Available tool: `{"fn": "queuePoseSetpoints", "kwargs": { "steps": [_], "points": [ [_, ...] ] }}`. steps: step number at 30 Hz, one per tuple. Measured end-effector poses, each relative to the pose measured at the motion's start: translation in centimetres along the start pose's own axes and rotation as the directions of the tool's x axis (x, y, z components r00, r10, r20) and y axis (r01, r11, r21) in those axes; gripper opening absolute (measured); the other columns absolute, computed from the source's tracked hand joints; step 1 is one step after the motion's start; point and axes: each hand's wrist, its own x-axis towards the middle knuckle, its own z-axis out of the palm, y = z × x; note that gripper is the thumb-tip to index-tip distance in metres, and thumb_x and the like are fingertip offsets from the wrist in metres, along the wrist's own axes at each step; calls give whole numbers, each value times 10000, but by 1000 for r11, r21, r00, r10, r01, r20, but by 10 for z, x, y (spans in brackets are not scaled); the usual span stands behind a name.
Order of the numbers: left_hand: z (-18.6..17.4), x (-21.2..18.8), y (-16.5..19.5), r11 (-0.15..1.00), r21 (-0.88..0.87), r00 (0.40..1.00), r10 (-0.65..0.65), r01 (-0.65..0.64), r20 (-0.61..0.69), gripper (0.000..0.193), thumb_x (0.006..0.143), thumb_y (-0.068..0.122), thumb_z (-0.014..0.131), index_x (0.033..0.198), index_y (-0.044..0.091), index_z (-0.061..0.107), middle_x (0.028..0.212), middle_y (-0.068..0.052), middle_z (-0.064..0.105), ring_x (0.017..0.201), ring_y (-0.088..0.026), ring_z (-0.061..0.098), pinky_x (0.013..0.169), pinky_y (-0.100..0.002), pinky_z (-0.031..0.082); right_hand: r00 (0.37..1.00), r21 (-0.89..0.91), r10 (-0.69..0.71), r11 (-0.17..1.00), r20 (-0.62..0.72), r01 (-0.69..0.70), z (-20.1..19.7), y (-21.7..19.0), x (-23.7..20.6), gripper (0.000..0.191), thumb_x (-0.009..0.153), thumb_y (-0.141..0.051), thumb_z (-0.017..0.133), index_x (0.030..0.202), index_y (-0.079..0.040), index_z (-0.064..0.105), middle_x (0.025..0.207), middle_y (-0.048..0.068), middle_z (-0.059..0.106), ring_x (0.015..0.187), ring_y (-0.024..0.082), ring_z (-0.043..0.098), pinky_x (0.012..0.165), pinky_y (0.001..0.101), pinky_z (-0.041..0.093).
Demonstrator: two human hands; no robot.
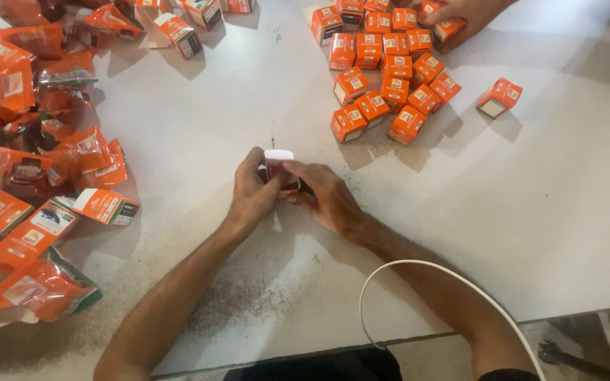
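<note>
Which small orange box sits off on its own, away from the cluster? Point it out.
The small orange box at the far right: it stands apart on the white table, while the others crowd together in the cluster to its left.

On a worn white table [531, 212], the left hand [252, 194] and right hand [326, 197] pinch a small white-and-orange carton [279, 159] between them — its white flap up. Closed orange cardboard boxes [390, 77] cluster beyond; another person's hand [460, 17] touches them. Flattened orange cartons [37, 141] heap at left — a white cable [418, 267] loops near.
</note>
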Motion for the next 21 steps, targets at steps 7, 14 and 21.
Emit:
{"fn": "queuePoseSetpoints", "kwargs": {
  "steps": [7, 14, 21],
  "points": [
    [-43, 3, 11, 926, -259, 943, -206, 275, 261, 284, 878, 54, 619, 1154, 21, 673, 917, -67, 654, 813, -121, 633, 748, -308, 591, 995, -180, -49, 982, 82, 64, -3, -10, 12, 654, 782, 21, 782, 1400, -67, 587, 1242, 174, 654, 1153, 377, 647, 975, 430, 542],
    [-22, 8, 10, 964, 161, 971, -226, 211, 78, 182, 895, 63, 727, 1040, -28, 666, 888, -123, 680, 813, -193, 657, 703, -343, 560, 990, -97, -136, 987, -45, 131, -1, -13, 13, 413, 818, -38, 814, 1177, -69, 613, 1202, 154, 677, 1102, 378, 673, 927, 457, 555],
    [-24, -17, 12, 672, 412, 788, 541, -615, 294, 332, 884, 73, 737, 1198, 23, 642, 1366, -148, 670, 1290, -343, 639, 1066, -424, 566, 999, -84, 36, 996, 8, -35, 1, -2, 4, 474, 844, -62, 843, 1166, -46, 496, 1121, 180, 682, 1014, 380, 689, 831, 448, 567]
  ]
}}
